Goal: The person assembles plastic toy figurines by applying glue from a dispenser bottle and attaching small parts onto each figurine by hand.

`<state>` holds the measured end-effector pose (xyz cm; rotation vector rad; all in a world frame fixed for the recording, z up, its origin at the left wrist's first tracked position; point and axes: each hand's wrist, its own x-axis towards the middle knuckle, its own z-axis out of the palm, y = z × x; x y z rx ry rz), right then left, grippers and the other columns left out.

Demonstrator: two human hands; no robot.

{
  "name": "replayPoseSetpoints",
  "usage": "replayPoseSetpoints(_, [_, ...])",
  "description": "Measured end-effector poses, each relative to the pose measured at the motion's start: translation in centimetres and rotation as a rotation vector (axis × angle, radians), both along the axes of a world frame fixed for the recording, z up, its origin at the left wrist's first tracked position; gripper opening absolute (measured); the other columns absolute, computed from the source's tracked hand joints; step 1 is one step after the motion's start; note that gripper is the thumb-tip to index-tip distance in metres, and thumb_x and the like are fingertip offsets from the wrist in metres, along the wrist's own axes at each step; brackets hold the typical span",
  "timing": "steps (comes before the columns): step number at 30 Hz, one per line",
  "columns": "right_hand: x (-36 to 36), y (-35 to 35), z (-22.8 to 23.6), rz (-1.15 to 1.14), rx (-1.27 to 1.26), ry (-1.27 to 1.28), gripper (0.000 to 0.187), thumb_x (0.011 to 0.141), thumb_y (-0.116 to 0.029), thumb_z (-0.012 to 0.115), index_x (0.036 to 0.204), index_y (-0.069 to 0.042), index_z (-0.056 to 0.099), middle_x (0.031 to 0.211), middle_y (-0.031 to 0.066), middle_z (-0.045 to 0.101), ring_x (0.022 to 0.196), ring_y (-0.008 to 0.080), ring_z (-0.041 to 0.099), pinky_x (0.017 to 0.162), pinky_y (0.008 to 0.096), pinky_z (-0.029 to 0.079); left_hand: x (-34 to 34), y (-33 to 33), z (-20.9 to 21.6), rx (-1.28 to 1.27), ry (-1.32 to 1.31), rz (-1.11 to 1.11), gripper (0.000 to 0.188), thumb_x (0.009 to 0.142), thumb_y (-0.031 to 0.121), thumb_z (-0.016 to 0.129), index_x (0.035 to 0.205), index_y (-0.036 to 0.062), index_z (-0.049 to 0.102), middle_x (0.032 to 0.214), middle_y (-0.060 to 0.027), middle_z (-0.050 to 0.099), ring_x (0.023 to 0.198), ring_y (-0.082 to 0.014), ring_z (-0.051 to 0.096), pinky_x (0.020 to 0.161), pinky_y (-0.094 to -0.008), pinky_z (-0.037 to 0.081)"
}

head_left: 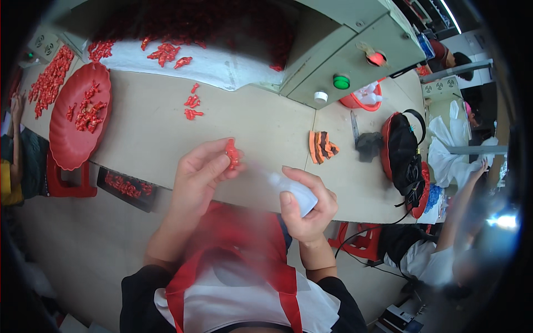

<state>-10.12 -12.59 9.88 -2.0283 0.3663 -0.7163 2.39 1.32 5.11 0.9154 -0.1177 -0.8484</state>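
My left hand (199, 172) pinches a small glossy red figurine (232, 155) between thumb and fingers, above the table's near edge. To its right, my right hand (313, 213) is wrapped round a translucent white squeeze bottle (300, 194). The bottle's thin nozzle, blurred, points up and left toward the figurine; I cannot tell whether it touches. Farther off on the tabletop lies a short row of similar red pieces (192, 101). More of them sit in a scalloped red tray (62, 145) at the left.
A grey-green machine (311, 72) with buttons spans the back, red pieces on its white belt (130, 58). On the right are an orange-and-brown striped cloth (321, 147), a dark lump (368, 147), a black bag (405, 147) and a red tub (351, 101). People work on both sides.
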Motion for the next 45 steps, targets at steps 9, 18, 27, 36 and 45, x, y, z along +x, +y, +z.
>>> replayPoseSetpoints(9, [2.8, 2.7, 1.0, 0.125, -0.243, -0.024, 0.029, 0.068, -0.005, 0.065, 0.096, 0.004, 0.059, 0.078, 0.0150, 0.065, 0.063, 0.0215, 0.065, 0.058, 0.0263, 0.051, 1.7, 2.2, -0.5, -0.119, 0.062, 0.112, 0.027, 0.088, 0.003, 0.051, 0.114, -0.0020, 0.053, 0.101, -0.0151, 0.061, 0.087, -0.0196, 0.063, 0.074, -0.0249, 0.053])
replayPoseSetpoints(18, [4.2, 4.1, 0.8, 0.176, -0.308, -0.058, 0.029, 0.066, -0.004, 0.066, 0.094, 0.003, 0.060, 0.076, 0.0141, 0.065, 0.059, 0.0226, 0.063, 0.055, 0.0266, 0.050, 1.8, 3.3, -0.9, -0.135, 0.018, 0.150, 0.024, 0.088, 0.003, 0.051, 0.112, -0.0012, 0.054, 0.101, -0.0131, 0.061, 0.088, -0.0199, 0.063, 0.075, -0.0262, 0.052])
replayPoseSetpoints(27, [4.2, 4.5, 0.9, 0.167, -0.314, -0.029, 0.029, 0.066, -0.004, 0.066, 0.094, 0.001, 0.061, 0.072, 0.0126, 0.064, 0.057, 0.0218, 0.062, 0.054, 0.0264, 0.049, 1.7, 3.5, -1.0, -0.136, 0.013, 0.152, 0.024, 0.088, 0.003, 0.051, 0.112, -0.0005, 0.054, 0.101, -0.0127, 0.061, 0.089, -0.0202, 0.063, 0.075, -0.0264, 0.052])
replayPoseSetpoints(36, [4.9, 4.1, 0.3, -0.042, 0.138, 0.174, 0.025, 0.075, -0.004, 0.059, 0.099, 0.004, 0.059, 0.078, 0.0101, 0.064, 0.064, 0.0156, 0.063, 0.060, 0.0263, 0.051, 2.2, 3.4, -1.2, -0.152, 0.057, 0.171, 0.026, 0.088, 0.002, 0.052, 0.114, -0.0005, 0.053, 0.101, -0.0141, 0.061, 0.088, -0.0203, 0.063, 0.075, -0.0262, 0.052])
replayPoseSetpoints(45, [22.3, -6.9, -5.3, -0.181, 0.179, 0.379, 0.037, 0.071, -0.001, 0.055, 0.108, 0.001, 0.051, 0.086, 0.0124, 0.061, 0.073, 0.0229, 0.061, 0.061, 0.0348, 0.052, 1.9, 3.9, -1.4, -0.132, 0.068, 0.172, 0.027, 0.087, 0.002, 0.053, 0.114, -0.0015, 0.053, 0.100, -0.0146, 0.061, 0.086, -0.0213, 0.064, 0.074, -0.0257, 0.053])
